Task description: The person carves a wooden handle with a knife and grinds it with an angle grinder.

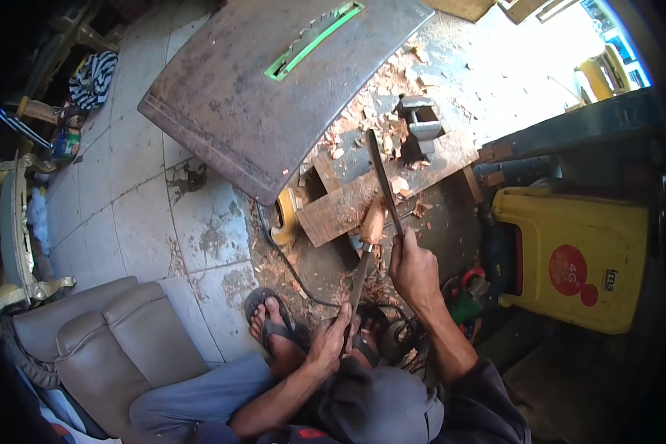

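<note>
My left hand (328,342) is closed round the metal shaft of a hand tool. The tool's light wooden handle (374,222) points away from me; whether it is a chisel or a file I cannot tell. In my right hand (414,268) I grip the near end of a long, dark, flat metal bar (382,174) that looks like a file. Its far end reaches over a workbench plank (340,211), and it runs close along the right side of the wooden handle. Whether the two touch is unclear.
A metal vise (422,122) stands among wood shavings (362,111) on the bench. Beyond is a brown table top (237,96) with a saw blade in a green slot. A yellow plastic container (570,259) is at right, a grey cushioned seat (129,348) at left. A cable (288,266) crosses the floor.
</note>
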